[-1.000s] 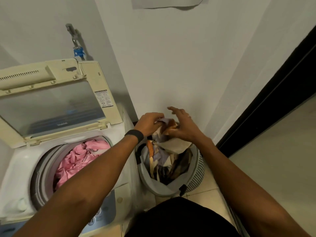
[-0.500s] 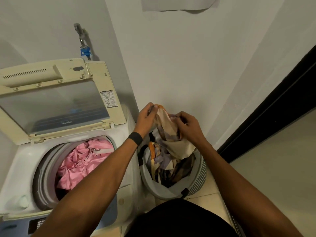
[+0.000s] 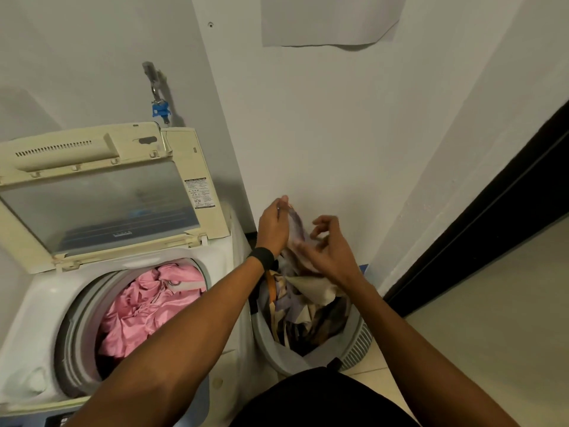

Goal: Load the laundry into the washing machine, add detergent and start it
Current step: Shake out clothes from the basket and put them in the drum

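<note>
**Op:** Grip check, head view. Left hand (image 3: 272,224) pinches the top edge of a pale patterned cloth (image 3: 297,229) between thumb and fingertips, raised above the laundry basket (image 3: 358,346).

**Log:** And the right?

**Op:** Right hand (image 3: 331,251) lies against the lower part of the same cloth, fingers curled. Whether its grip has closed on fabric, I cannot tell.

**Log:** Why held high like that?

**Op:** My reading: lifting one piece by its edge frees it from the heap, so it comes out alone and can cross to the drum. The basket stands on the floor just beside the washing machine (image 3: 34,303), which makes the transfer short.

**Log:** Containers?

**Op:** Basket: mixed clothes (image 3: 308,315) in beige, lilac and dark tones, plus an orange strip near the left wall. Drum: pink laundry (image 3: 144,306) heaped inside, with a dark gap at its lower side. The lid (image 3: 101,204) stands propped open at the back, so nothing blocks the opening.

**Log:** Stage?

**Op:** Loading, partway through, I judge. No detergent in view; the control panel is mostly cut off at the bottom edge.
</note>
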`<action>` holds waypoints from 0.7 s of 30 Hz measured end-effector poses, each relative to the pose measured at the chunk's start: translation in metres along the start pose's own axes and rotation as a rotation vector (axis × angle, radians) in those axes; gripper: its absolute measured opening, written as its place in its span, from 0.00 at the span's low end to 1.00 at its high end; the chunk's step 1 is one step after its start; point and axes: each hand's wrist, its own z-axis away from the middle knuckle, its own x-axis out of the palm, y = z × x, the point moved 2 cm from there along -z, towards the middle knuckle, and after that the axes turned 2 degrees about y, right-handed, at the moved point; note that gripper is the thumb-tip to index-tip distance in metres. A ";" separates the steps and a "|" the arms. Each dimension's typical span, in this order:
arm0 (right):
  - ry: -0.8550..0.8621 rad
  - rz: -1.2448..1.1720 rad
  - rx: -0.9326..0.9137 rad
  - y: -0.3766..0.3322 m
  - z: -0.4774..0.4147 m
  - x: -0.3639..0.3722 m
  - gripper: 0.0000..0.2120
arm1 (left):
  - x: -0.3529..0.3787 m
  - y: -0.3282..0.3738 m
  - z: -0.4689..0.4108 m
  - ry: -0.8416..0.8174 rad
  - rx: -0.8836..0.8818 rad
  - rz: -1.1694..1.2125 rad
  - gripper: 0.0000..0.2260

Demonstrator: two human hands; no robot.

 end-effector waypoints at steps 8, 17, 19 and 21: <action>0.050 0.186 -0.167 -0.007 -0.023 -0.039 0.20 | -0.013 0.027 -0.005 0.018 0.084 0.136 0.18; 0.092 0.108 -0.174 -0.037 -0.050 -0.024 0.19 | -0.013 0.043 0.005 -0.121 0.274 0.016 0.12; 0.026 0.159 -0.096 -0.008 -0.036 -0.011 0.14 | -0.022 0.047 0.000 -0.012 0.253 0.062 0.16; -0.012 0.155 -0.002 0.026 -0.021 -0.003 0.12 | -0.030 0.048 -0.009 0.030 0.222 0.057 0.19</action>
